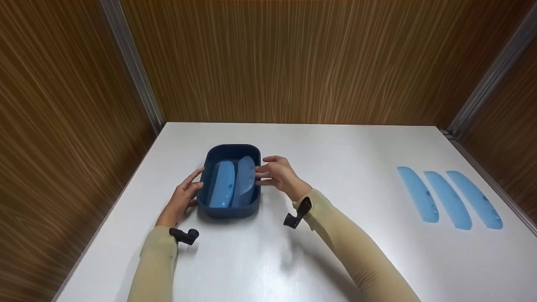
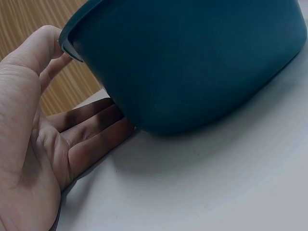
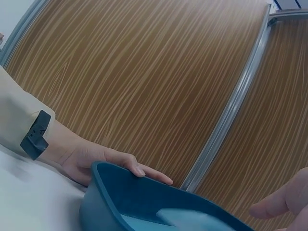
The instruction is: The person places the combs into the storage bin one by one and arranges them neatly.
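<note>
A dark blue tub (image 1: 228, 213) stands on the white table and holds two flat, light blue, curved pieces. The left piece (image 1: 223, 184) lies along the tub's floor. Beside it, the right piece (image 1: 245, 180) leans towards the right wall and looks blurred in the right wrist view. My left hand (image 1: 183, 197) rests against the tub's left side, its thumb at the rim and straight fingers low on the outer wall, as the left wrist view shows. Over the right rim, my right hand (image 1: 280, 174) has its fingers spread near the right piece. I see no grip on that piece.
Three more light blue curved pieces (image 1: 448, 197) lie in a row on the right side of the white table (image 1: 335, 167). Wood-grain panels (image 1: 293, 63) with metal corner posts enclose the table at the back and sides.
</note>
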`<control>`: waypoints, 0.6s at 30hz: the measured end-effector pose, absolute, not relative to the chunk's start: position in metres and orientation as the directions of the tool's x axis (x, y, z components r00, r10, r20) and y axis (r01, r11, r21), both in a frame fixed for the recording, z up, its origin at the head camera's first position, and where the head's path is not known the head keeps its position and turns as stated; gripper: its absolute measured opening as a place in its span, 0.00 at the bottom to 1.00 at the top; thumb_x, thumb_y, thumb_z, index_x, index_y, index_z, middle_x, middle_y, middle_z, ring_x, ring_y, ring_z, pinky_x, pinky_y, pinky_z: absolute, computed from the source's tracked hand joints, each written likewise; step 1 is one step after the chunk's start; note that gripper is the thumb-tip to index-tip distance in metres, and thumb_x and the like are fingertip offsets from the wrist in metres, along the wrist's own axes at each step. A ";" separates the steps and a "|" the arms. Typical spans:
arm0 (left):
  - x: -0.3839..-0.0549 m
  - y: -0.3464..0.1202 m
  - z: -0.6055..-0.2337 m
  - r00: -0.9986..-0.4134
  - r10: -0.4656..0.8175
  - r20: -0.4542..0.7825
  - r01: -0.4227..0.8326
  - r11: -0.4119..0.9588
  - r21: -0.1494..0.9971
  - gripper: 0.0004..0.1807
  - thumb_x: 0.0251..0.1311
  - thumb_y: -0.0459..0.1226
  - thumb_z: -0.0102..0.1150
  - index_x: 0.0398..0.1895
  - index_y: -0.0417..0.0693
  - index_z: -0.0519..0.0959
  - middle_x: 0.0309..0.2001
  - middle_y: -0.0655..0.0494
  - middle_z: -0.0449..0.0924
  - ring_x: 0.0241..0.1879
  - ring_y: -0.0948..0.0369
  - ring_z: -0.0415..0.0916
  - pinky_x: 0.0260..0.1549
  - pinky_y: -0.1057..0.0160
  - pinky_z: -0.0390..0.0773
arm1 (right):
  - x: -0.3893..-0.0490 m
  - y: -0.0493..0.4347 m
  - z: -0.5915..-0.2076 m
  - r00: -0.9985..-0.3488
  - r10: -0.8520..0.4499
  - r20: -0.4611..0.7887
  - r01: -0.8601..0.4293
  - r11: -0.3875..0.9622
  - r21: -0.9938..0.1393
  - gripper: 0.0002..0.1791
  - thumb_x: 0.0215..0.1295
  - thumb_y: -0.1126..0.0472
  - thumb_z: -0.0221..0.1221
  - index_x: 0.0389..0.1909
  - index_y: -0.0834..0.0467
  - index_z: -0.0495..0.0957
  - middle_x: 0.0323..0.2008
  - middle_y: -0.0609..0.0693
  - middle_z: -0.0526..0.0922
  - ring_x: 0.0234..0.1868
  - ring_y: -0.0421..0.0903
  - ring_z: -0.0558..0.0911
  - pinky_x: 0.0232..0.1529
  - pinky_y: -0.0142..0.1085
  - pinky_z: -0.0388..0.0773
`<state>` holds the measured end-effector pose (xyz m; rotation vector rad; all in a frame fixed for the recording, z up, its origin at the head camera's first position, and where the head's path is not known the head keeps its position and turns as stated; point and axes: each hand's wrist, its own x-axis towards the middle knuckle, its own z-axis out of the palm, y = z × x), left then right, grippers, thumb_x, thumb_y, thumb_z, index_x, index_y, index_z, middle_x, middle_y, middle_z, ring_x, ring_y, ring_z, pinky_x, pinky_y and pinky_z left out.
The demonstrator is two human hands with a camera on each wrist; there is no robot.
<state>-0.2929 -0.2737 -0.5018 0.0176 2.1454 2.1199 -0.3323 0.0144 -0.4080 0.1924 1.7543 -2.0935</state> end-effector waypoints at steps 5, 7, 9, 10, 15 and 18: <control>-0.292 -0.280 -0.505 -0.992 0.083 -0.090 -0.089 0.018 0.996 0.28 0.66 0.43 0.50 0.68 0.70 0.60 0.67 0.49 0.58 0.64 0.53 0.60 0.49 0.55 0.71 | -0.331 0.013 -0.411 -0.902 -0.232 -0.365 0.403 -0.146 -0.904 0.32 0.57 0.76 0.55 0.63 0.67 0.59 0.49 0.64 0.74 0.49 0.57 0.78 0.40 0.45 0.78; -0.292 -0.282 -0.506 -0.993 0.074 -0.094 -0.092 0.028 0.995 0.27 0.66 0.44 0.50 0.68 0.71 0.61 0.68 0.50 0.58 0.64 0.53 0.61 0.50 0.54 0.71 | -0.331 0.012 -0.413 -0.901 -0.239 -0.362 0.402 -0.149 -0.903 0.30 0.56 0.76 0.56 0.62 0.67 0.61 0.49 0.63 0.74 0.49 0.57 0.78 0.40 0.45 0.78; -0.292 -0.283 -0.506 -0.993 0.068 -0.091 -0.089 0.031 0.996 0.27 0.66 0.44 0.51 0.67 0.72 0.61 0.68 0.51 0.58 0.64 0.53 0.60 0.51 0.53 0.70 | -0.331 0.012 -0.415 -0.900 -0.247 -0.359 0.402 -0.154 -0.902 0.29 0.57 0.75 0.56 0.60 0.66 0.63 0.49 0.63 0.73 0.50 0.58 0.77 0.39 0.45 0.78; -0.292 -0.284 -0.506 -0.994 0.069 -0.090 -0.088 0.035 0.996 0.27 0.66 0.44 0.51 0.67 0.73 0.61 0.68 0.51 0.57 0.64 0.53 0.60 0.51 0.52 0.70 | -0.330 0.012 -0.416 -0.899 -0.249 -0.359 0.403 -0.154 -0.902 0.28 0.57 0.74 0.57 0.60 0.65 0.64 0.50 0.63 0.73 0.50 0.58 0.77 0.39 0.45 0.78; -0.290 -0.287 -0.506 -0.994 0.069 -0.082 -0.079 0.036 0.996 0.27 0.66 0.44 0.50 0.67 0.72 0.61 0.69 0.52 0.56 0.63 0.53 0.61 0.51 0.52 0.70 | -0.329 0.016 -0.419 -0.899 -0.259 -0.352 0.395 -0.134 -0.909 0.24 0.60 0.71 0.55 0.58 0.63 0.66 0.52 0.63 0.73 0.48 0.58 0.78 0.38 0.46 0.79; -0.291 -0.289 -0.505 -0.995 0.074 -0.071 -0.069 0.029 0.997 0.28 0.66 0.44 0.51 0.68 0.70 0.60 0.68 0.50 0.58 0.63 0.52 0.62 0.49 0.53 0.71 | -0.329 0.018 -0.420 -0.903 -0.263 -0.339 0.382 -0.136 -0.914 0.24 0.60 0.70 0.56 0.59 0.63 0.67 0.52 0.63 0.74 0.48 0.59 0.79 0.38 0.46 0.78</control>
